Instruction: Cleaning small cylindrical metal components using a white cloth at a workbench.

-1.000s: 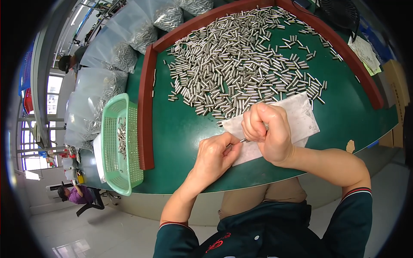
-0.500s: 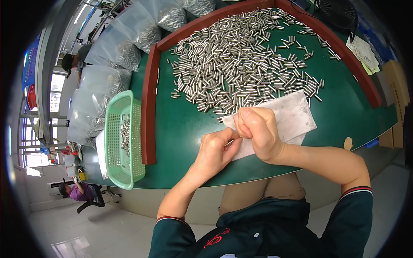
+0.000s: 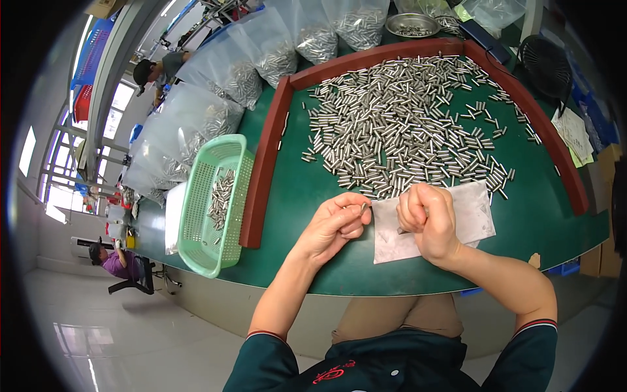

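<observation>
My left hand (image 3: 336, 225) is closed, pinching a short metal pin (image 3: 364, 208) between thumb and forefinger beside the cloth's left edge. My right hand (image 3: 430, 222) is curled into a fist over the white cloth (image 3: 394, 247). A small greyish end peeks out by its lower fingers, but what the fist holds is mostly hidden. The cloth lies on the green tabletop (image 3: 300, 215) and has grey smudges. Just beyond both hands spreads a large loose pile of shiny metal pins (image 3: 398, 124).
Dark red rails (image 3: 266, 163) border the pile. Left of them stands a green basket (image 3: 196, 242) with some pins inside. Clear bags of metal parts (image 3: 274, 62) line the far left, near a metal bowl (image 3: 413, 26). A black fan (image 3: 545, 62) is at right. Two people are at left.
My hands have moved apart; the left now shows a pin at its fingertips. The view has shifted, so the table sits further right and lower, and the bowl has come into sight.
</observation>
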Tool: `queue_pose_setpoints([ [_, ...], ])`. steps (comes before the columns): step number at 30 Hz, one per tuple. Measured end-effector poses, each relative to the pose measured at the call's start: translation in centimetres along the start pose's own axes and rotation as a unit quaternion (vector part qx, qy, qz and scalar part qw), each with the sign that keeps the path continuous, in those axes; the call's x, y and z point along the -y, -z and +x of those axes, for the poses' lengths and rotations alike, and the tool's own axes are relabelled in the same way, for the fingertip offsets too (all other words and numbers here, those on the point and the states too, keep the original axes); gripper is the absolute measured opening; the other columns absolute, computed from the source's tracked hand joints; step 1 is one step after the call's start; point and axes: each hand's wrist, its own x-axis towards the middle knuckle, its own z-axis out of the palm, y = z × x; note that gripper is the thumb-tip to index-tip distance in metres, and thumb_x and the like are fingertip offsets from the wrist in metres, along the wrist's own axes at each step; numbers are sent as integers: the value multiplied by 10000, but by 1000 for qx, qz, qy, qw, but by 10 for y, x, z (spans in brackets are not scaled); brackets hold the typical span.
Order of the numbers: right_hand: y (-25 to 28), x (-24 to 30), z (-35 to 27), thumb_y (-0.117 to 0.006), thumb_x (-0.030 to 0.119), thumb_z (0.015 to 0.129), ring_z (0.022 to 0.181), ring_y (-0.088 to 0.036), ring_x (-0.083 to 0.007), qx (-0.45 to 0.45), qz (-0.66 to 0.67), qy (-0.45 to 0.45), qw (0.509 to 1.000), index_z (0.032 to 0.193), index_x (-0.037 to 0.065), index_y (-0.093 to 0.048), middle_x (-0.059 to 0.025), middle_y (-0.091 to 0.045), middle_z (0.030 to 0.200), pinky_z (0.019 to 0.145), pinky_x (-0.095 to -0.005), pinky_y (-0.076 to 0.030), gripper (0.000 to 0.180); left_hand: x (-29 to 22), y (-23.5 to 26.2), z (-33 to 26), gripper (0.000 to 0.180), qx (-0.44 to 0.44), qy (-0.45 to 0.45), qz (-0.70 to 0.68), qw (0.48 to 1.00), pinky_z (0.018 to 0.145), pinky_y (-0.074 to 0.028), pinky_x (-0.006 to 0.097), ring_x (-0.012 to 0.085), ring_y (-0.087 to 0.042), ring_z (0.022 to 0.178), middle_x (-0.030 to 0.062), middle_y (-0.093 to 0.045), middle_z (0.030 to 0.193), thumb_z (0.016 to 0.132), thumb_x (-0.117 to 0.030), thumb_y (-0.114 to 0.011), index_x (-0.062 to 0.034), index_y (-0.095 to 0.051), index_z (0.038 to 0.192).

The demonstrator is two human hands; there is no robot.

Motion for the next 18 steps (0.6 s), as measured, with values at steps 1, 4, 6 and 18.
queue_pose_setpoints([
  [1, 1, 0, 0, -324, 185, 868, 431, -240, -77, 5, 4, 0, 1000, 503, 80, -286, -13, -327, 466, 416, -230, -212, 382, 2, 1, 1, 148, 6, -5, -2, 1000, 448, -233, 168, 32, -279, 484, 43, -502, 712, 846, -86, -514, -9, -555, 966],
  [4, 1, -1, 3, -321, 186, 871, 429, -236, -79, 7, 10, -3, 1000, 508, 80, -286, -11, -320, 464, 413, -231, -212, 380, 0, -2, -1, 152, 1, -5, 2, 1000, 449, -232, 169, 31, -281, 488, 49, -501, 713, 847, -74, -509, -5, -556, 974],
  [6, 1, 0, 3, -320, 188, 873, 427, -235, -80, 6, 14, -5, 1000, 509, 81, -287, -10, -317, 463, 410, -231, -212, 381, 0, -3, -1, 139, -3, -4, 7, 1000, 450, -235, 172, 37, -289, 492, 52, -496, 708, 861, -103, -490, -9, -553, 940],
  [18, 2, 0, 5, -321, 209, 882, 416, -231, -78, 2, 18, -14, 1000, 511, 83, -290, -10, -311, 450, 398, -231, -206, 393, 0, 13, 15, 123, -275, -249, 519, 770, 427, -279, 209, 49, -340, 455, -21, -377, 496, 749, -102, -651, -2, -579, 737],
])
